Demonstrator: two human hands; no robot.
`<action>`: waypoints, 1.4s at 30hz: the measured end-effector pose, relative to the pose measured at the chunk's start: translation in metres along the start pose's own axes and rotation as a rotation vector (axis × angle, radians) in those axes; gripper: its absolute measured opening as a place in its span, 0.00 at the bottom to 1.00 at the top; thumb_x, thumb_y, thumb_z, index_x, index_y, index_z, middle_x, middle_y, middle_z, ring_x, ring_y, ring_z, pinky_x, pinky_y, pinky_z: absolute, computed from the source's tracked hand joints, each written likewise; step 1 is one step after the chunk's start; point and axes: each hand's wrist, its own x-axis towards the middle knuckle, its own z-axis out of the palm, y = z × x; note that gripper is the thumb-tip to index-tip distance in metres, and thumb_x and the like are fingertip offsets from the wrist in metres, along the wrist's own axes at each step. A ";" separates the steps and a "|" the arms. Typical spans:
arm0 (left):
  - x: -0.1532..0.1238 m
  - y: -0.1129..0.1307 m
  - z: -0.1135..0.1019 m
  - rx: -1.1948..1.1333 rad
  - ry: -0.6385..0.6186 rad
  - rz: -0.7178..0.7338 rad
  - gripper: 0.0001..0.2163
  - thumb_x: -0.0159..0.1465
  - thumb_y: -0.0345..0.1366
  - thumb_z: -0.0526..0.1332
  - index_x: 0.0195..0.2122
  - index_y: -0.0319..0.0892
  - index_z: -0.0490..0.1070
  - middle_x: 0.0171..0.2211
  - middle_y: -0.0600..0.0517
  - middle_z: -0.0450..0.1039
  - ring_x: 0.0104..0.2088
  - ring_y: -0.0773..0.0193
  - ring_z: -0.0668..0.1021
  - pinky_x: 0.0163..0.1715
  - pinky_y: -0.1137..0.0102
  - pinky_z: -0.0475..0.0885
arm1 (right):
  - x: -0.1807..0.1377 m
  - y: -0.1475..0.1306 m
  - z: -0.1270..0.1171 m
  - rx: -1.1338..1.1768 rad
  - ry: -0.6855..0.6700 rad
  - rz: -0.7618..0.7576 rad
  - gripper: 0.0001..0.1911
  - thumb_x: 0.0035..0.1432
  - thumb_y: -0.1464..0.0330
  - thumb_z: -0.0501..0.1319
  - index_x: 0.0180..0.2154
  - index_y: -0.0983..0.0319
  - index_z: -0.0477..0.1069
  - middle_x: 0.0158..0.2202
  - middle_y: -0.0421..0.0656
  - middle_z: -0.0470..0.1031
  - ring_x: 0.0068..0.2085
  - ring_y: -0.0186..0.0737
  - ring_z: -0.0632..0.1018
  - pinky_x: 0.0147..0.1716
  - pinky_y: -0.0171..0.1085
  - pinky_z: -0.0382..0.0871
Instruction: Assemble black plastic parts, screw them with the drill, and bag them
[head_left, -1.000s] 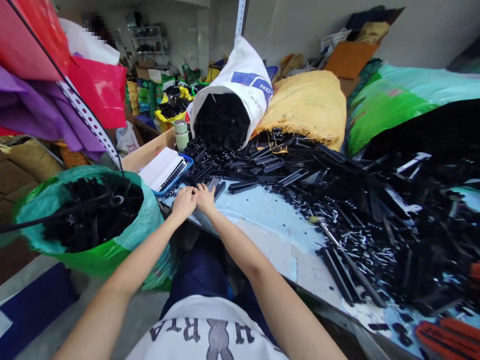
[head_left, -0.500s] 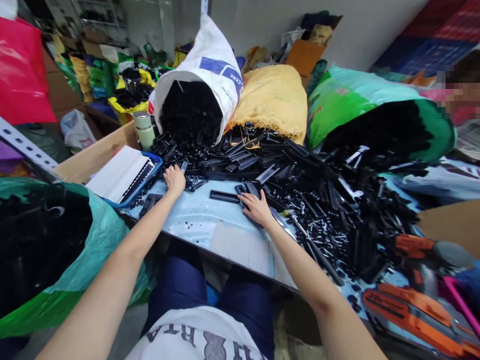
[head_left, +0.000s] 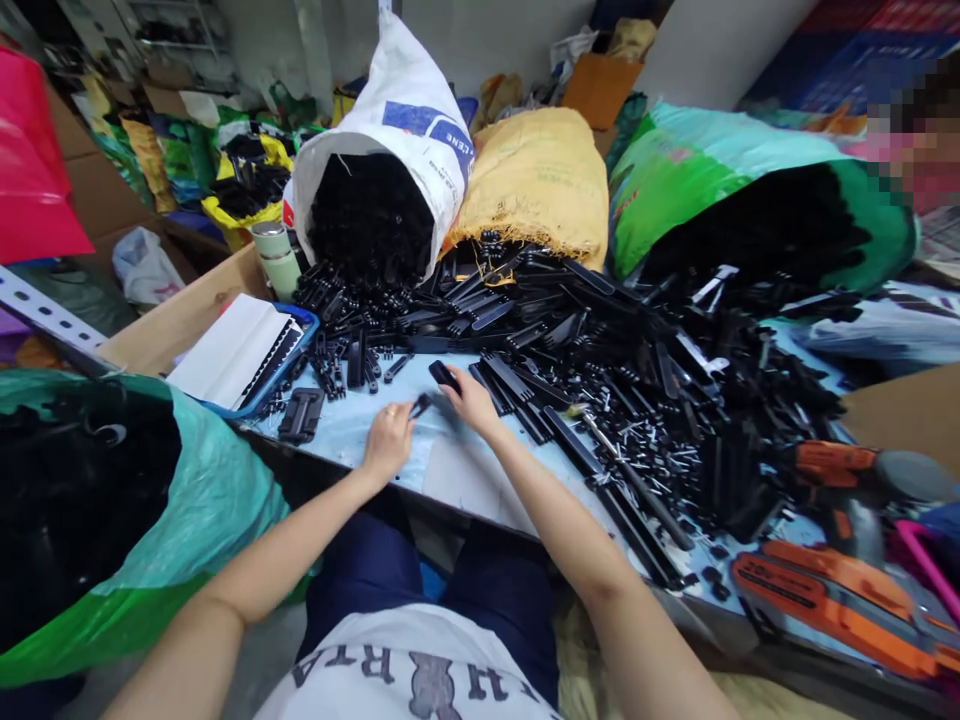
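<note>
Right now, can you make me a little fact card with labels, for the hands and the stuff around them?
Left hand: holding a small black piece
Right hand: holding a longer black piece
Beyond the hands: loose black parts
Sacks: white sack, yellow sack, green sack
Picture's left: green bottle, blue tray
Picture's right: orange tool

You've got a light-blue worktop (head_left: 349,440): black parts (head_left: 540,335) heaped along its far edge, blue tray (head_left: 307,343) at its left edge, orange tool (head_left: 832,585) by the near edge, right side.
</note>
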 end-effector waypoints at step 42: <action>-0.023 0.088 0.023 -0.907 -0.271 -0.393 0.20 0.64 0.45 0.55 0.50 0.38 0.72 0.25 0.51 0.70 0.22 0.68 0.71 0.24 0.71 0.70 | -0.148 0.001 -0.021 1.099 0.082 0.526 0.35 0.55 0.52 0.59 0.61 0.56 0.56 0.27 0.37 0.69 0.22 0.31 0.71 0.19 0.32 0.69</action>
